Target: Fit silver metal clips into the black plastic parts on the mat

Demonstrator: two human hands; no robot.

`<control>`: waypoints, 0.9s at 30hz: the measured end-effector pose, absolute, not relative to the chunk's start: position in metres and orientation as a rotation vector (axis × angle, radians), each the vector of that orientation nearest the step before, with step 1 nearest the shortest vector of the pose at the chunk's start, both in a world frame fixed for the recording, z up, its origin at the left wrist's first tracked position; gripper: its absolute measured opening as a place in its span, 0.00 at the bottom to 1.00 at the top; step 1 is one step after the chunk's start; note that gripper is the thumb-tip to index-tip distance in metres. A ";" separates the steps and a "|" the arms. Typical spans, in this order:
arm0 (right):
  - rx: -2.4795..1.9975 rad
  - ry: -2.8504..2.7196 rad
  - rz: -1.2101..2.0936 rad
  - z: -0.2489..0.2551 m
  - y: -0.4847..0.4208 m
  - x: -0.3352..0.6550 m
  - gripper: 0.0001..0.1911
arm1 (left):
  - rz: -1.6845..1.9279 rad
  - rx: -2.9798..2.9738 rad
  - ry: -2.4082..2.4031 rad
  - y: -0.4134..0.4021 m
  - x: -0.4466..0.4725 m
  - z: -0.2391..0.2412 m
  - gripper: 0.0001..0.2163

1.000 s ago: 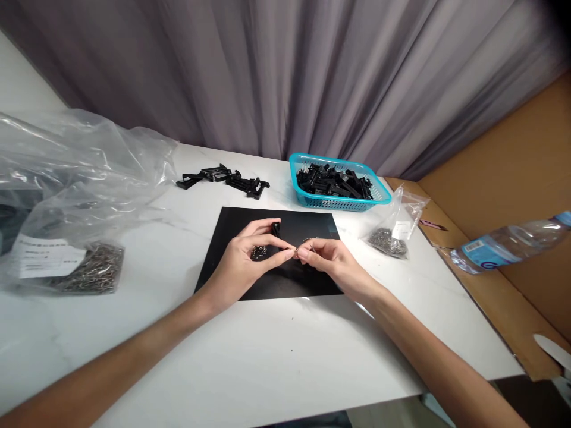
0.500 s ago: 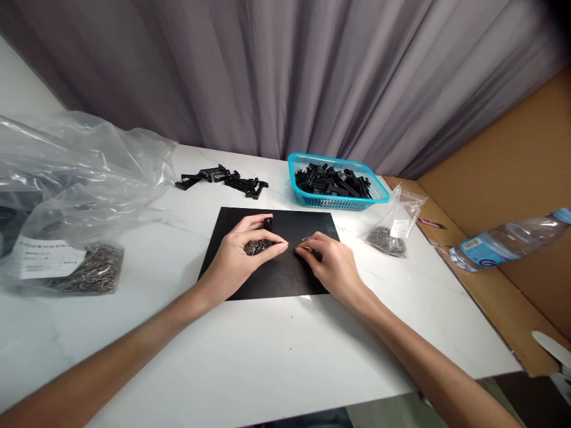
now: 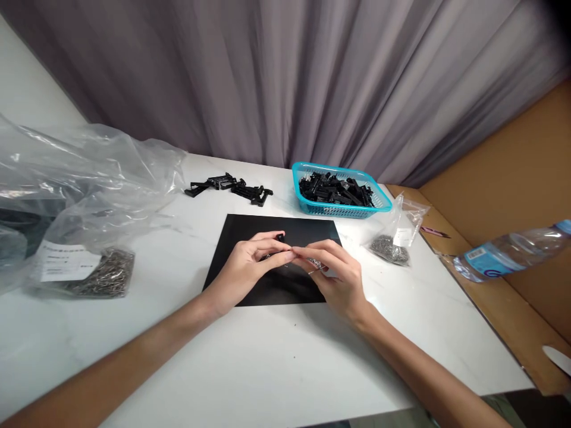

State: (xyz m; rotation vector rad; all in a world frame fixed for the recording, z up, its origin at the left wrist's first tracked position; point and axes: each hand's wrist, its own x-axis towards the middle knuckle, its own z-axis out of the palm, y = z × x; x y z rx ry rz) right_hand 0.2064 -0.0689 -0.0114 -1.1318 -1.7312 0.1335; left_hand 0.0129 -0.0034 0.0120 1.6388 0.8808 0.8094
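Observation:
Over a black mat point(image 3: 232, 229), my two hands meet at the fingertips. My left hand point(image 3: 245, 264) is closed around a small black plastic part point(image 3: 280, 237); only its end shows past the fingers. My right hand point(image 3: 336, 267) is pinched, and a thin metal pin point(image 3: 317, 270) sticks out from under its fingers. Small shiny metal pieces point(image 3: 316, 261) lie on the mat behind the right fingers. What sits between the touching fingertips is too small and hidden to make out.
A blue basket point(image 3: 343, 212) of black plastic parts stands at the back. Loose black parts point(image 3: 250, 191) lie to its left. Bags of metal pieces, one at left point(image 3: 111, 273) and one at right point(image 3: 390, 249), flank the mat. A plastic bottle point(image 3: 504, 252) lies far right.
My right hand has moved left and its fingertips now touch those of my left hand. A metal pin now shows at the right fingers. The whole view has shifted slightly.

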 end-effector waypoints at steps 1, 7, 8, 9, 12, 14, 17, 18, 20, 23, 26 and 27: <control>-1.128 -1.736 0.087 -0.013 -0.069 0.207 0.11 | 0.792 1.638 0.865 -0.004 0.012 0.013 0.09; -1.167 -1.802 -0.201 -0.024 -0.068 0.225 0.18 | 0.655 1.550 0.756 -0.004 0.012 0.018 0.12; -1.201 -1.829 -0.225 -0.027 -0.068 0.229 0.18 | 0.638 1.515 0.725 -0.005 0.013 0.018 0.13; -1.230 -1.856 -0.245 -0.028 -0.069 0.233 0.17 | 0.618 1.476 0.687 -0.006 0.013 0.019 0.14; -1.265 -1.883 -0.296 -0.029 -0.069 0.237 0.12 | 0.573 1.405 0.609 -0.008 0.013 0.022 0.15; -1.266 -1.796 -0.297 -0.025 -0.068 0.234 0.09 | 0.582 1.415 0.628 -0.007 0.012 0.023 0.19; -1.316 -1.614 -0.144 -0.015 -0.065 0.227 0.07 | 0.662 1.508 0.682 -0.001 0.010 0.020 0.29; -1.341 -1.575 -0.052 -0.013 -0.063 0.226 0.07 | 0.701 1.557 0.691 0.001 0.009 0.017 0.31; -1.382 -1.533 0.156 -0.010 -0.061 0.225 0.07 | 0.773 1.675 0.696 0.006 0.008 0.013 0.33; -1.392 -1.518 0.413 -0.010 -0.059 0.226 0.09 | 0.817 1.822 0.687 0.008 0.006 0.008 0.33; -1.367 -1.516 0.581 -0.010 -0.058 0.227 0.11 | 0.792 1.899 0.683 0.007 0.006 0.005 0.31; -1.364 -1.520 0.607 -0.009 -0.058 0.227 0.11 | 0.783 1.915 0.684 0.006 0.006 0.004 0.31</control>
